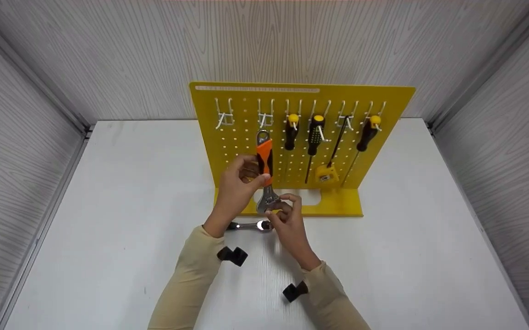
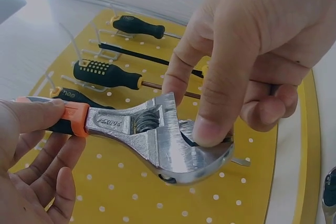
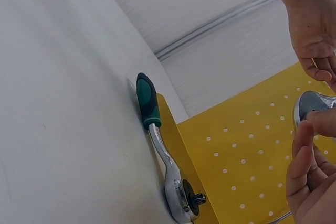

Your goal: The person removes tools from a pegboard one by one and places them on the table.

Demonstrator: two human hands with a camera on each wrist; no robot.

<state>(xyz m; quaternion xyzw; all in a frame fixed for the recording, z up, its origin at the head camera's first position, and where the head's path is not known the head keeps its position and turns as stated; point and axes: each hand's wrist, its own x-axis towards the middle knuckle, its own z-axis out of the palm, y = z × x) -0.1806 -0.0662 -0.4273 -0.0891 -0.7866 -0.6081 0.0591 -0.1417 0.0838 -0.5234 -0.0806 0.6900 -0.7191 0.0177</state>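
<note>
An adjustable wrench (image 1: 265, 156) with an orange and black handle is held up in front of the yellow pegboard (image 1: 241, 169), its ring end pointing up. My left hand (image 1: 237, 190) grips the handle between thumb and fingers. With thumb and fingers my right hand (image 1: 290, 224) pinches the wrench's metal head; in the left wrist view the right thumb (image 2: 212, 114) presses on the jaw. A ratchet wrench (image 3: 173, 182) with a green and black handle lies on the table, along the pegboard's base and below both hands.
Screwdrivers (image 1: 316, 137) with black and yellow handles hang from the pegboard's hooks. A yellow tape measure (image 1: 327, 173) hangs low from a black strap. Two hooks (image 1: 223, 119) at the left hold nothing. Wood-patterned panels (image 1: 154, 55) enclose the white table (image 1: 136, 192).
</note>
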